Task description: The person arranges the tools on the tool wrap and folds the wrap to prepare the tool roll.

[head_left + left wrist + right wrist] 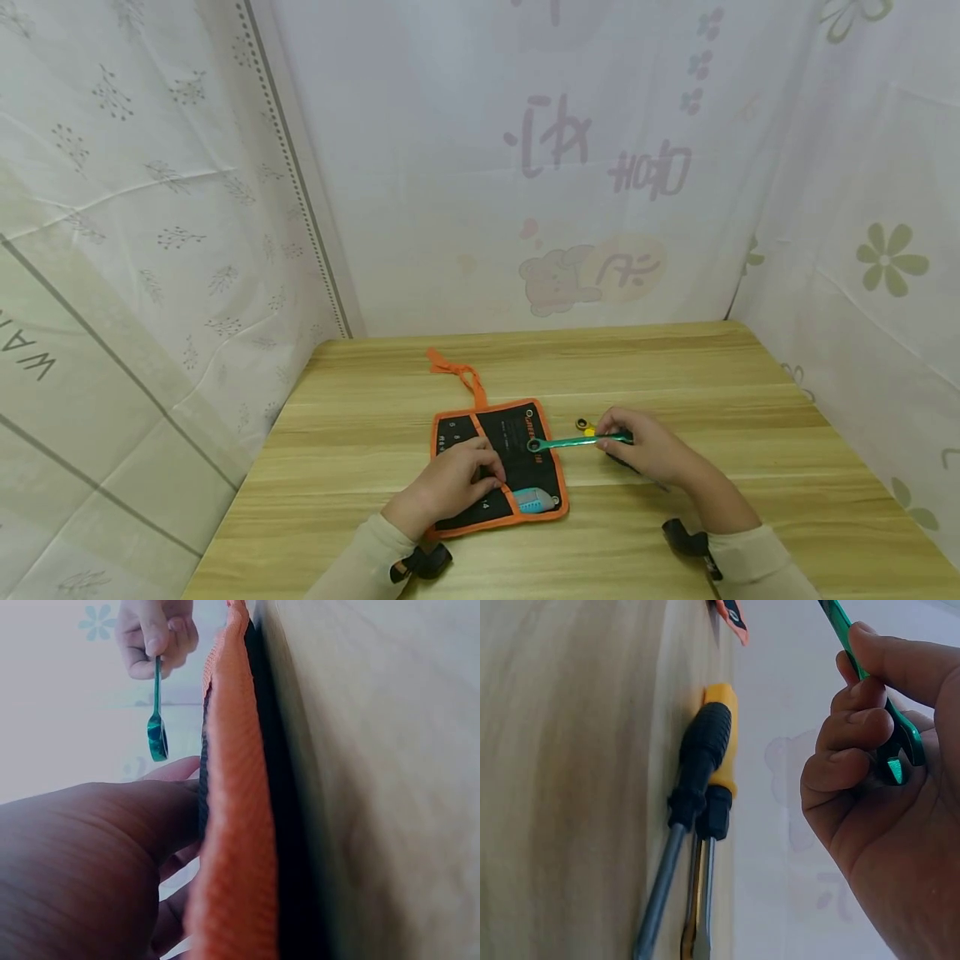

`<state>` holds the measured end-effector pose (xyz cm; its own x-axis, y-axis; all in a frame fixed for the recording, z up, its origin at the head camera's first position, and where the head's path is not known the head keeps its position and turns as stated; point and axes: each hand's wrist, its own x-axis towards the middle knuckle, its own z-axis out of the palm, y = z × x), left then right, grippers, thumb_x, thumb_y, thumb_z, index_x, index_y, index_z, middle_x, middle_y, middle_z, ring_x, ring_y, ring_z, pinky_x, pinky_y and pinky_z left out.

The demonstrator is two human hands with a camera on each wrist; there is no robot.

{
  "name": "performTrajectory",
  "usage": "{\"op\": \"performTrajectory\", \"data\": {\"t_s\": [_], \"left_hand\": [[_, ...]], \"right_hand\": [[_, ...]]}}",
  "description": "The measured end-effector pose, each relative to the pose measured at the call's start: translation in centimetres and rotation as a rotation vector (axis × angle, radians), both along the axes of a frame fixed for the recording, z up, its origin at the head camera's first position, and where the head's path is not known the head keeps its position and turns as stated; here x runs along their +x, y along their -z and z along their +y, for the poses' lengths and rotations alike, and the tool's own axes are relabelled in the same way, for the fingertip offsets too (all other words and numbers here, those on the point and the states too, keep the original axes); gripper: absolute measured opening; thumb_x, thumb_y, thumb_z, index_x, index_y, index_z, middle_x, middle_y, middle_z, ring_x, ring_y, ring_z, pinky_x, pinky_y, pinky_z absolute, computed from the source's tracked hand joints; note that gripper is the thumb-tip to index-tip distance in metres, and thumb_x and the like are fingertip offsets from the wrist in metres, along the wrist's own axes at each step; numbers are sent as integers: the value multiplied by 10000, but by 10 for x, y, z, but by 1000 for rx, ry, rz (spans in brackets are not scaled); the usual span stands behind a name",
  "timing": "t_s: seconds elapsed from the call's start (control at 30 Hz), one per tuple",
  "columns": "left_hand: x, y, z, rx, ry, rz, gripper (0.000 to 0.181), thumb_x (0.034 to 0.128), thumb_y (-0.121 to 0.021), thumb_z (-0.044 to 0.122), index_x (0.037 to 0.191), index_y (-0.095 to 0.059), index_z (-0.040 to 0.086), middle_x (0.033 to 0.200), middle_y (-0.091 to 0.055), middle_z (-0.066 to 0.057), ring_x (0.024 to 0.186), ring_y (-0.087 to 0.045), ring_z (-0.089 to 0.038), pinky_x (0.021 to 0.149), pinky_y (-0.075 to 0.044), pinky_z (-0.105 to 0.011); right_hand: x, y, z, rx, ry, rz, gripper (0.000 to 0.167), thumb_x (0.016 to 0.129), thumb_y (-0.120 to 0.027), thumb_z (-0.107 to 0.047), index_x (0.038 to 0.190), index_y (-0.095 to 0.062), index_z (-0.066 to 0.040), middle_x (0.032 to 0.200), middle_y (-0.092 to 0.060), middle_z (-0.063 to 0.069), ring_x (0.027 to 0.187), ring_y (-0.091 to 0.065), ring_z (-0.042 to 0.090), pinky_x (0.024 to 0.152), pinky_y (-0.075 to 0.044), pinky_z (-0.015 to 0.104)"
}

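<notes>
A black tool pouch (498,429) with orange trim lies spread on the table. My left hand (457,479) rests over it, thumb and fingers pinching the orange edge of its pocket; in the left wrist view the trim (240,795) hides part of the fingers. A light-blue and grey utility knife (532,500) sits in the pocket at the lower right. In my right hand (648,446) is a green ratchet wrench (566,442), its ring end over the pouch. The right wrist view shows fingers curled round the wrench's open end (904,746).
Beneath and beside my right hand lie a black-handled screwdriver (705,742), a yellow-handled screwdriver (721,697) and a gold wrench (582,424). The pouch's orange tie (461,372) stretches toward the back of the wooden table (360,400). Printed curtains (420,208) surround the table.
</notes>
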<state>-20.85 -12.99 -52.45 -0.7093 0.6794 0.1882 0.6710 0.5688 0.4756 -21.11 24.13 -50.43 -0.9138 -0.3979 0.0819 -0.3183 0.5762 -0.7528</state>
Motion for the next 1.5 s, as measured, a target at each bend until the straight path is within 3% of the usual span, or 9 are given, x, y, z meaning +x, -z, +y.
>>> {"op": "performTrajectory", "data": {"t_s": [0.47,0.77,1.13,1.5], "left_hand": [[1,-2,0,-1,4,7,85,978,-781,218,961,-751,295,982,-587,130,720,-488,-9,677,-476,-201],[2,-3,0,0,3,7,71,983,-775,228,960,-747,288,987,-589,136,755,-506,-1,684,-483,-196],[3,-3,0,-6,-1,7,65,990,-765,236,967,-741,291,985,-582,150,752,-507,3,675,-480,-196],[3,-2,0,-22,15,10,43,1009,-734,282,967,-734,275,992,-570,171,775,-507,18,693,-485,-194]], "right_hand": [[3,3,-13,41,-56,36,85,1004,-740,-283,1035,-667,-252,919,-615,-79,838,-561,136,733,-497,298],[4,6,-21,51,-77,-33,89,1015,-719,-326,1041,-660,-265,928,-626,-84,861,-574,145,745,-506,307],[4,8,-28,65,-127,-54,48,1014,-725,-243,1046,-692,-257,951,-649,-96,886,-596,129,788,-522,313],[5,9,-32,70,-183,-75,115,1030,-699,-167,1064,-715,-276,975,-672,-85,921,-611,114,821,-516,328]]}}
